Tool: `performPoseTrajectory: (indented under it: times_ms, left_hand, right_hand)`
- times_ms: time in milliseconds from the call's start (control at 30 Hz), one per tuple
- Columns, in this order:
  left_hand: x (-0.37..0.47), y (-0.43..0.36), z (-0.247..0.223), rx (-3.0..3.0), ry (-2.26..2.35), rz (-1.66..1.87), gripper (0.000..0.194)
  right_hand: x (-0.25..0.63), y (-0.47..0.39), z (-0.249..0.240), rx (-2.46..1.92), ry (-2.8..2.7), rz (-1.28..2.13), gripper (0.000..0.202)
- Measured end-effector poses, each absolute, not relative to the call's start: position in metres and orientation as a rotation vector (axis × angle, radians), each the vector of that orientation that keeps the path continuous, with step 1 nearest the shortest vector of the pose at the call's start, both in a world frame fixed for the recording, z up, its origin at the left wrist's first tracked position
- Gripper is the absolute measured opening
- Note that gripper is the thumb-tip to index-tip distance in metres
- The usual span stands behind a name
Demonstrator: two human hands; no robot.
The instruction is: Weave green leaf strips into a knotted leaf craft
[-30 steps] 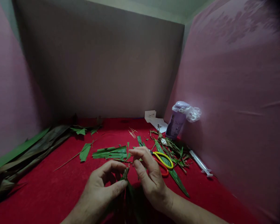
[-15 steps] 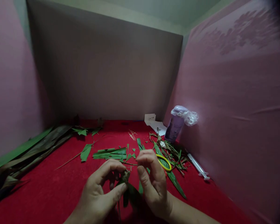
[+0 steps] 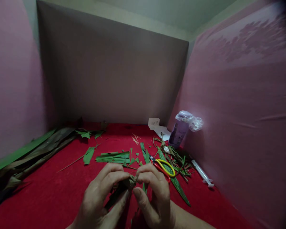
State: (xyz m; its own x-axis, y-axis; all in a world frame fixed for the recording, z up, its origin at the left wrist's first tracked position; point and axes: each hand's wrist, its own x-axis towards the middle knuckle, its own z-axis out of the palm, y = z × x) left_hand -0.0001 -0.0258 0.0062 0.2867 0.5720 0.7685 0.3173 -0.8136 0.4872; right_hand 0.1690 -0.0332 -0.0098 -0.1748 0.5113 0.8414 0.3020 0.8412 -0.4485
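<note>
Near the front edge of the red cloth [image 3: 69, 194], my left hand [image 3: 105, 194] pinches a dark green leaf bundle [image 3: 131, 182] with a crumpled brownish tip. The bundle's lower part slants down behind the fingers. My right hand [image 3: 153, 194] is just right of the tip, its fingers curled and the thumb apart from them; the fingertips are at the tip's edge, and whether they grip it is unclear. Scissors [image 3: 165, 167] with yellow and red handles lie beyond my right hand, partly over a long green leaf [image 3: 180, 190].
Cut leaf strips [image 3: 113, 157] lie beyond my hands, with thin sticks [image 3: 135, 139] farther back. Stems [image 3: 181, 162], a purple cup [image 3: 178, 132] in plastic, a syringe [image 3: 202, 173] and white papers [image 3: 162, 132] are at right. Long dried leaves [image 3: 43, 151] lie left.
The bundle has tilted, its lower part now slanting left. My right hand has moved left and down to the tip, and more of the scissors shows.
</note>
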Motion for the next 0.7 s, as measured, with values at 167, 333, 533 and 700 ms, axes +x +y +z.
performPoseTrajectory:
  times_ms: [167,333,533,700]
  left_hand:
    - [0.000,-0.025,0.005,2.295,0.804,1.528,0.035]
    - [0.006,-0.026,0.008,1.817,0.823,1.392,0.025]
    - [0.007,-0.022,0.012,1.353,0.865,1.223,0.017]
    - [0.006,-0.013,0.008,1.204,0.813,1.144,0.015]
  right_hand:
    - [0.169,-0.034,-0.012,-0.624,-1.771,0.177,0.022]
    - [0.169,-0.032,-0.013,-0.641,-1.774,0.152,0.037]
    - [0.163,-0.029,-0.014,-0.691,-1.742,0.196,0.038]
    - [0.160,-0.025,-0.016,-0.786,-1.753,0.473,0.031]
